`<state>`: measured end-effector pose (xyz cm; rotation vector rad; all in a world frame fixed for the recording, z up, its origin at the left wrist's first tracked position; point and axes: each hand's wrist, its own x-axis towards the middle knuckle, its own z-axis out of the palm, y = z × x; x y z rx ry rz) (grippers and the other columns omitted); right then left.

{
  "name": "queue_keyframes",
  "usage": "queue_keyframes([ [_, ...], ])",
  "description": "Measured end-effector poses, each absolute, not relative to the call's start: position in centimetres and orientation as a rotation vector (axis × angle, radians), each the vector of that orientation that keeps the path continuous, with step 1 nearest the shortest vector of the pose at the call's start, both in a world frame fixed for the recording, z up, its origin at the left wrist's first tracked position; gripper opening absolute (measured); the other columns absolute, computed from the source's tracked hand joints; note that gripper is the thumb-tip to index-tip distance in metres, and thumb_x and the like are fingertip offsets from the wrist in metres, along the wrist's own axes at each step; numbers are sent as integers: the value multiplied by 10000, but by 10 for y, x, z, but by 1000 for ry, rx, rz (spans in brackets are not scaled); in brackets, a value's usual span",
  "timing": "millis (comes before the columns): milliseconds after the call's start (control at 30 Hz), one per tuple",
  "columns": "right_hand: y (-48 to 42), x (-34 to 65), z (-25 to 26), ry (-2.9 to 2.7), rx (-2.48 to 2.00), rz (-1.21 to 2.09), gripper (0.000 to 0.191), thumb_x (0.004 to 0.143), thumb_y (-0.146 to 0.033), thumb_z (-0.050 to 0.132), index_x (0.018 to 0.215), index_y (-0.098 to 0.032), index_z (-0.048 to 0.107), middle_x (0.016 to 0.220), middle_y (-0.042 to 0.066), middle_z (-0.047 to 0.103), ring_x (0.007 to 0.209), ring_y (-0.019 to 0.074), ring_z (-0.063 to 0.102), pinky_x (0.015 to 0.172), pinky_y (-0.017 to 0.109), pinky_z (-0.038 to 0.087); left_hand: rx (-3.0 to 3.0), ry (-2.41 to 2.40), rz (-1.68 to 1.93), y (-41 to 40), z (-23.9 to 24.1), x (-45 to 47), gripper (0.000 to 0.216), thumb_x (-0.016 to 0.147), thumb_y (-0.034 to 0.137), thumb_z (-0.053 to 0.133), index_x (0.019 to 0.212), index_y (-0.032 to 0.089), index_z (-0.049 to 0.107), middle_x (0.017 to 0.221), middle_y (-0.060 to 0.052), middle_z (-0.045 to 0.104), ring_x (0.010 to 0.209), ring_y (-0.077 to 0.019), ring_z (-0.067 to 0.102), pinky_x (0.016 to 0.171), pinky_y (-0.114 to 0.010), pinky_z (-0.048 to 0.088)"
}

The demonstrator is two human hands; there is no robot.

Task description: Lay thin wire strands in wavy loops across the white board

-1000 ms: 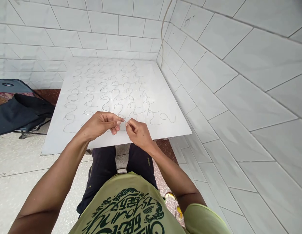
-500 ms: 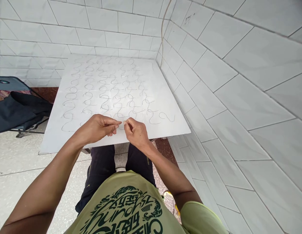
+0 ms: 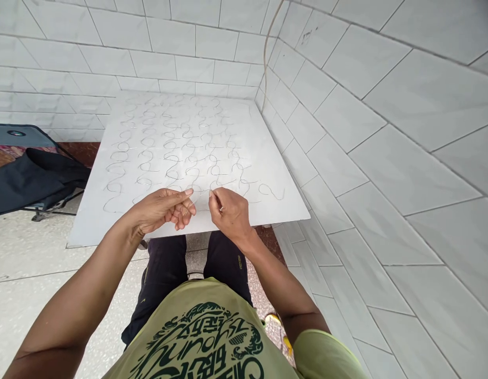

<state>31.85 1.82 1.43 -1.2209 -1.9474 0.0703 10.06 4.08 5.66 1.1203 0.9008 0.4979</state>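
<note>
Plainly, both hands are raised over the near edge of the white board (image 3: pixel 267 147), with a gap left between them. By the left hand (image 3: pixel 165 208) the thumb is stretched toward the right, parted from the loosely curled fingers; a thin strand (image 3: pixel 191 206) can be made out at those fingertips, its short visible length slanted up toward the right – too fine for its ends to be followed, and whether it is firmly pinched cannot be told. The right hand (image 3: pixel 230 210) is closed, thumb tip brought against forefinger and the other fingers folded under; a small pale glint is seen in its hollow, but what is gripped cannot be told.

On the board, wavy strands (image 3: pixel 172 158) are laid out in columns that run from its near edge to its far edge. Near the board's right corner a single curved strand (image 3: pixel 271 189) is set apart, its long axis carried crosswise, its tail turned toward the right edge. To the left of the board, a folding chair (image 3: pixel 31 136) is draped with dark cloth (image 3: pixel 42 176).
</note>
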Motion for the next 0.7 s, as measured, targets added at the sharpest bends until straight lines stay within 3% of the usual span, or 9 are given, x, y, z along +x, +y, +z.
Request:
queue_keyframes([
  [167,15,320,13,-2005,-1184,66,335,1082,-277,381,773,-227,501,687,34,566,643,169,458,657,344,339,1073,903,438,41,53,106,535,800,642,779,559,199,600,409,20,399,366,-72,304,357,-238,267],
  [367,15,322,11,-2049,-1177,41,346,1087,-275,370,778,-224,517,698,47,583,657,181,484,664,351,351,1043,820,382,38,44,109,576,765,619,816,489,217,510,384,54,274,374,-61,194,354,-241,253],
  [467,15,323,9,-2045,-1185,66,336,1091,-289,378,797,-224,525,713,50,593,666,183,496,673,349,354,1089,856,407,38,41,110,514,817,623,764,554,210,606,402,20,409,373,-85,322,392,-256,335],
  [567,15,322,8,-2044,-1197,90,330,1097,-311,377,823,-223,537,722,49,600,664,181,502,677,343,360,1197,862,469,40,42,110,488,916,644,638,796,188,762,617,-69,678,574,-163,631,610,-301,528],
  [633,16,321,7,-2062,-1202,105,344,1104,-330,364,834,-222,548,723,49,608,662,180,501,675,339,364,1256,851,516,42,45,109,474,938,628,619,946,186,788,744,-90,740,727,-212,718,760,-352,568],
  [700,17,321,7,-2091,-1191,121,359,1110,-345,350,847,-220,560,737,52,625,675,180,512,679,335,371,1311,829,526,45,49,106,442,934,599,642,1044,196,786,772,-84,750,755,-232,734,813,-394,575],
])
